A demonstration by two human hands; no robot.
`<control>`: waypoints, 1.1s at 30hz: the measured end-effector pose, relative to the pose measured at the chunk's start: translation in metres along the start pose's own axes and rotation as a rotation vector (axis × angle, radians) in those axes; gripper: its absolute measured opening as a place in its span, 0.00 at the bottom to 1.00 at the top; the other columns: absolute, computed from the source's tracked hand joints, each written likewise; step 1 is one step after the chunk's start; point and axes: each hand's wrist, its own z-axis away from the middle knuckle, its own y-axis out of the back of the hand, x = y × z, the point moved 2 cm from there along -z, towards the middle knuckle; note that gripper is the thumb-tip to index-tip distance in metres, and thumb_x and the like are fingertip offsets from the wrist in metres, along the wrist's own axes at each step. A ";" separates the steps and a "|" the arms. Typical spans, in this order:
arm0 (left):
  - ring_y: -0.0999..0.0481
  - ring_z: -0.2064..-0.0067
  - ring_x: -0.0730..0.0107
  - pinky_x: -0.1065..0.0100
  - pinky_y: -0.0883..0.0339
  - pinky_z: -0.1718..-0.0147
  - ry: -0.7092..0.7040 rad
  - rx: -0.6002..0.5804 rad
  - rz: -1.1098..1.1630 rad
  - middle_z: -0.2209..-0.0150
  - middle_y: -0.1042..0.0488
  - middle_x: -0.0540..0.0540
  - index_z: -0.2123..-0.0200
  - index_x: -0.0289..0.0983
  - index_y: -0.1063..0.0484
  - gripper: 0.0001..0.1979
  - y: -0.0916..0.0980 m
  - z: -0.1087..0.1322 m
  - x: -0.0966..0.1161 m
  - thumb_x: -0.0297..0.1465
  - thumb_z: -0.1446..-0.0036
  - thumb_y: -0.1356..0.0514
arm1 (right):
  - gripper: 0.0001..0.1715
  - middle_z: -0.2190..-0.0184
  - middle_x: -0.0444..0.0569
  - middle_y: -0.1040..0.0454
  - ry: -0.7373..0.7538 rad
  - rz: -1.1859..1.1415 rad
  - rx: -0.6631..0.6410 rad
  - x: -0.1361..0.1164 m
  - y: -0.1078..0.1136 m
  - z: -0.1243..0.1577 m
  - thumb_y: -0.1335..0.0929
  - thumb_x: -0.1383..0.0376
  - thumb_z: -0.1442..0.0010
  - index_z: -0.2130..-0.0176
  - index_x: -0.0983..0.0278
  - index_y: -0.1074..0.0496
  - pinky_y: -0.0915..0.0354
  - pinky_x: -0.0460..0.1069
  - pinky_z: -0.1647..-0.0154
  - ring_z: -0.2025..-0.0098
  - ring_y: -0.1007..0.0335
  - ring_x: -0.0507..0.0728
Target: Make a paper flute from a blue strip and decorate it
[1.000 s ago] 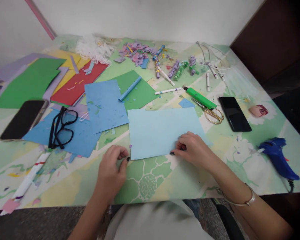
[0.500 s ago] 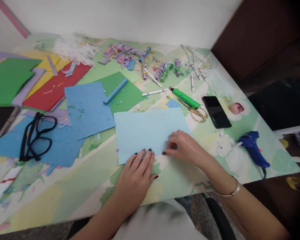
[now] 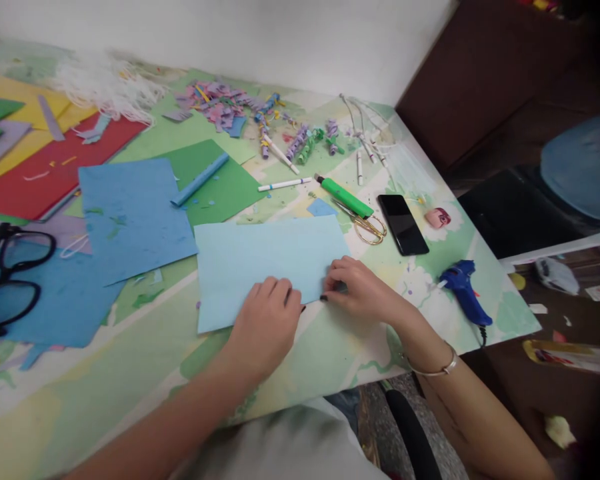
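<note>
A light blue sheet of paper (image 3: 250,260) lies flat in front of me on the table. My left hand (image 3: 270,320) is at its near edge, fingers curled over the paper and the thumb partly hidden. My right hand (image 3: 353,287) pinches the near right part of the same sheet, thumb and fingers bent together at its edge. Just beyond the paper are gold-handled scissors (image 3: 370,228) and a green box cutter (image 3: 347,197). A darker blue sheet (image 3: 135,220) lies to the left, beside a rolled blue paper tube (image 3: 200,180) on a green sheet (image 3: 230,193).
A black phone (image 3: 404,225) and a blue glue gun (image 3: 465,290) lie on the right. Black glasses (image 3: 15,280) rest on blue paper at the left. Paper scraps (image 3: 220,103), white string (image 3: 110,87) and white sticks (image 3: 285,184) are spread towards the wall.
The view has swung right, so things on the table appear further left. My left hand's fingers, stretched flat before, are now curled at the paper's edge. My right hand keeps its pinch.
</note>
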 end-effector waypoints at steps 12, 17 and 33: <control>0.38 0.61 0.59 0.59 0.41 0.62 0.081 -0.041 0.253 0.65 0.34 0.43 0.67 0.35 0.33 0.03 -0.021 -0.018 -0.008 0.28 0.40 0.46 | 0.06 0.74 0.47 0.30 -0.158 -0.034 -0.008 0.018 0.006 0.002 0.29 0.67 0.49 0.76 0.65 0.27 0.45 0.49 0.65 0.66 0.38 0.56; 0.38 0.62 0.61 0.60 0.42 0.62 0.086 -0.083 0.311 0.65 0.34 0.44 0.67 0.35 0.32 0.04 -0.018 -0.021 -0.011 0.25 0.40 0.46 | 0.05 0.74 0.46 0.31 -0.211 -0.058 0.007 0.026 0.012 0.010 0.29 0.69 0.49 0.76 0.65 0.27 0.45 0.48 0.65 0.66 0.38 0.55; 0.40 0.63 0.61 0.61 0.48 0.65 -0.201 -0.072 0.095 0.60 0.35 0.42 0.44 0.53 0.35 0.31 -0.020 -0.016 -0.009 0.17 0.45 0.50 | 0.06 0.73 0.46 0.32 -0.278 -0.063 0.043 0.040 0.021 0.022 0.30 0.67 0.48 0.76 0.65 0.28 0.44 0.47 0.66 0.65 0.37 0.55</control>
